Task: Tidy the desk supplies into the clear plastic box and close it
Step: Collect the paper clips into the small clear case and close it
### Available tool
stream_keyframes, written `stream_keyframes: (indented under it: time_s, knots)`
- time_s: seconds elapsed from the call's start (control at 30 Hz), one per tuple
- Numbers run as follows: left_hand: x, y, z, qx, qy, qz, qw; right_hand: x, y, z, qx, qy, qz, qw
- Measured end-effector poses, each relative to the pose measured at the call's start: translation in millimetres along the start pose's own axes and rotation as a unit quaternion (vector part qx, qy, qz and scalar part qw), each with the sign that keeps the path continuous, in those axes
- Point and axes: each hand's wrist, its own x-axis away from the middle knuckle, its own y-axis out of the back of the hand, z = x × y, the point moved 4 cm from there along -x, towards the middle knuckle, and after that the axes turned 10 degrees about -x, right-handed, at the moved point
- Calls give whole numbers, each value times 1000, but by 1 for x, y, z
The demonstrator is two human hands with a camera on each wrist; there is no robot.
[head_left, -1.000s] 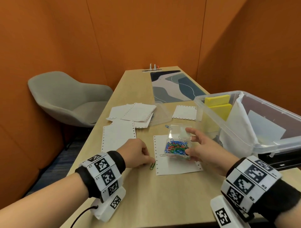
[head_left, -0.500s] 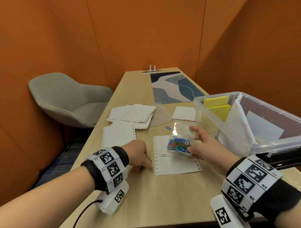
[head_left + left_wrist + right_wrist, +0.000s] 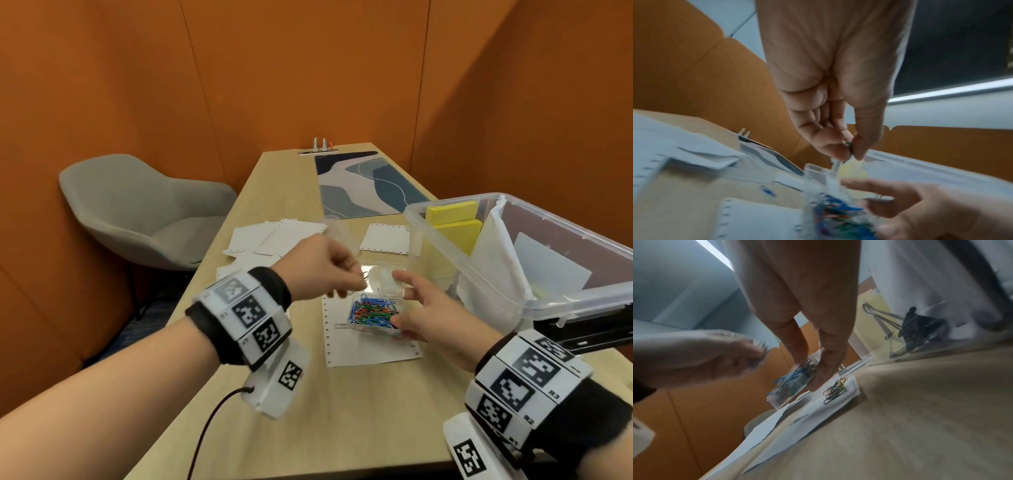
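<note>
Right hand (image 3: 431, 315) grips a small clear paper clip case (image 3: 375, 310), lid (image 3: 383, 277) flipped up, full of colored paper clips (image 3: 371, 313); case held over a perforated white sheet (image 3: 363, 349) on the wooden desk (image 3: 342, 428). Left hand (image 3: 325, 267) just above the case's open side, thumb and forefinger pinching a small dark paper clip (image 3: 849, 146), other fingers curled. One silver clip (image 3: 342, 326) lies on the sheet beside the case. Right wrist view: small heap of colored clips (image 3: 835, 390) on the sheet under the case, blurry. Big clear plastic box (image 3: 445, 246) at desk right, open, holding yellow sticky note pads (image 3: 452, 222), white paper, black binder clip (image 3: 920, 327). More perforated sheets (image 3: 274, 236) further back, patterned desk mat (image 3: 359, 185) at far end, grey chair (image 3: 137, 212) on left
</note>
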Motion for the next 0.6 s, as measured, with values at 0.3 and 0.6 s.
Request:
stream_keyframes:
  time_s: [0.3, 0.6]
  knots:
    - [-5, -33, 42, -98, 64, 58, 991, -9, 4, 0, -29, 12, -63, 997]
    - [-1, -51, 45, -221, 49, 139, 964, -12, 6, -3, -6, 12, -58, 998]
